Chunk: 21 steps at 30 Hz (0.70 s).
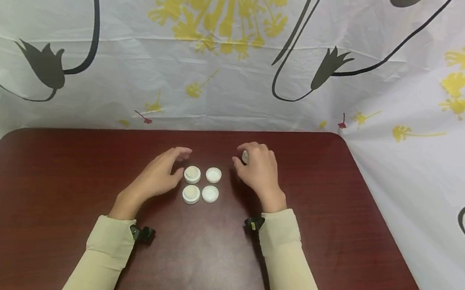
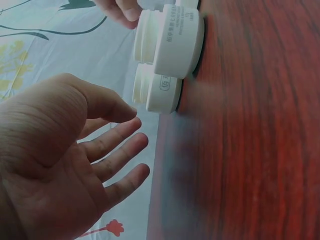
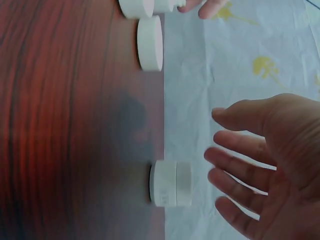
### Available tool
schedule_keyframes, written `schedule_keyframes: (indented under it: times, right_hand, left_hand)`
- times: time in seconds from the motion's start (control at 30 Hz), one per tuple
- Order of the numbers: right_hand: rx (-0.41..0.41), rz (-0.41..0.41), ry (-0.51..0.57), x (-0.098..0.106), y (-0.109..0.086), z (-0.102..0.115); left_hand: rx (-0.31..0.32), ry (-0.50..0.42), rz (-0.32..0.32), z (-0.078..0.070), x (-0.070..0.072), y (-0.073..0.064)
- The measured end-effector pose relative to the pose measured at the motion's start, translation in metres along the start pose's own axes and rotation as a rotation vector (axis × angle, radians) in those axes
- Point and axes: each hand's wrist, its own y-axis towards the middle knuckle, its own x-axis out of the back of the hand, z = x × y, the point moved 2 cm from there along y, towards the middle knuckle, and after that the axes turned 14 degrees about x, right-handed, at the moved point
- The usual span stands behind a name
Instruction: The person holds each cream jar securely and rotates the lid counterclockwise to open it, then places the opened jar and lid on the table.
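Note:
Two small white cream jars without lids, a far one [image 1: 192,174] and a near one [image 1: 191,194], stand on the table. To their right lie two white lids, far [image 1: 213,175] and near [image 1: 210,194], hollow side up. My left hand [image 1: 162,172] hovers just left of the far jar, fingers loosely bent and holding nothing. Farther right, my right hand [image 1: 259,170] is above a third jar [image 1: 245,157], partly hidden by it in the head view. In the right wrist view this jar [image 3: 171,183] has its lid on, and the relaxed fingers stay apart from it.
The dark red wooden table [image 1: 208,259] has rounded far corners. Behind it and along its right side hangs a white cloth [image 1: 231,91] with yellow and grey flower prints. Dark wrist cameras sit by both sleeve cuffs.

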Motion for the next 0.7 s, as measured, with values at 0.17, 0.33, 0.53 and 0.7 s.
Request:
schedule_keyframes:
  times: [0.17,0.33,0.53,0.7]
  right_hand:
    - [-0.025,-0.041,-0.008,0.003,-0.003,-0.008]
    - [-0.044,-0.045,-0.013,0.003,-0.005,-0.014]
    - [-0.053,-0.010,-0.015,0.002,-0.006,-0.017]
    - [-0.098,0.026,0.015,0.000,-0.008,-0.018]
  left_hand:
    - [-0.002,0.006,0.001,0.000,-0.001,0.001]
    - [-0.003,0.004,-0.001,0.000,-0.001,0.001]
    - [0.015,0.007,0.008,-0.001,-0.001,0.001]
    - [0.023,0.002,0.013,-0.003,-0.001,0.001]
